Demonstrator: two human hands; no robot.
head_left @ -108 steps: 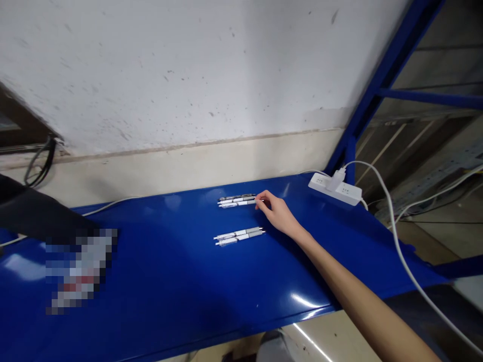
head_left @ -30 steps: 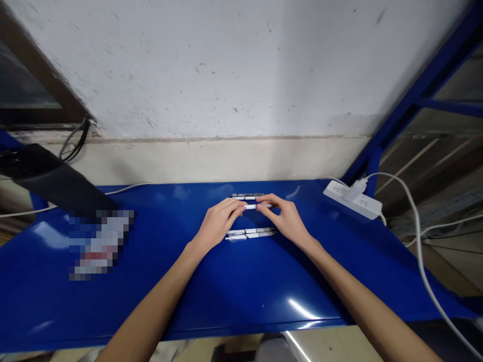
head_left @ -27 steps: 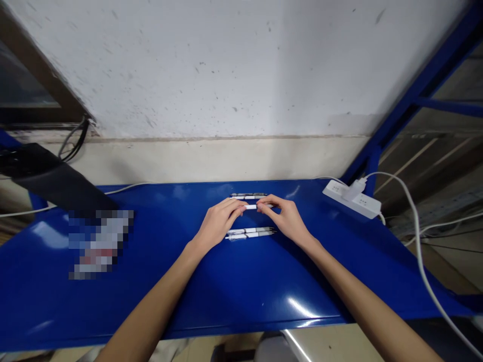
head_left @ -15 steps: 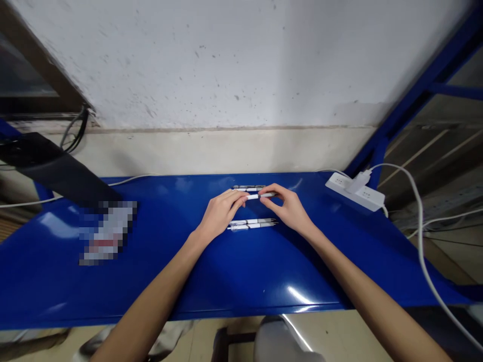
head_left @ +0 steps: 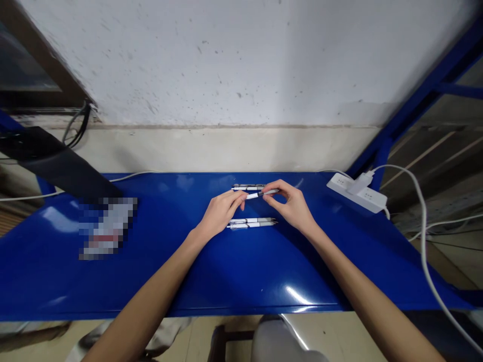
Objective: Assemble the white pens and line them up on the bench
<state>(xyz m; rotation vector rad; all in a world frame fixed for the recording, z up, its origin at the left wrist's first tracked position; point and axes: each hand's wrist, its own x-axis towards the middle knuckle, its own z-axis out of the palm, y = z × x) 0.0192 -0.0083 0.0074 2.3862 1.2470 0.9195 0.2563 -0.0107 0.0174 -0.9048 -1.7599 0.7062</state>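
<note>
A white pen (head_left: 253,196) with a dark band and a grey tip section is held above the blue table between my two hands. My left hand (head_left: 218,211) pinches its left end between thumb and fingers. At the grey section, my right hand (head_left: 290,203) has its thumb and fingertips closed around the pen. The pen slants slightly, right end higher. Just behind it lie more pens (head_left: 241,188), partly covered by my hands. In front, white pens (head_left: 251,224) with grey ends lie side by side, pointing right.
A white power strip (head_left: 356,193) with a plug and cable sits at the table's right back corner. To the left stand a dark upright object (head_left: 71,168) and a pixelated item (head_left: 109,226). The blue table (head_left: 241,271) meets a pale wall behind.
The pen has tilted, its right end rising a little. My right hand has shifted slightly right and up along with it, while my left hand keeps its pinch. The view has moved slightly.
</note>
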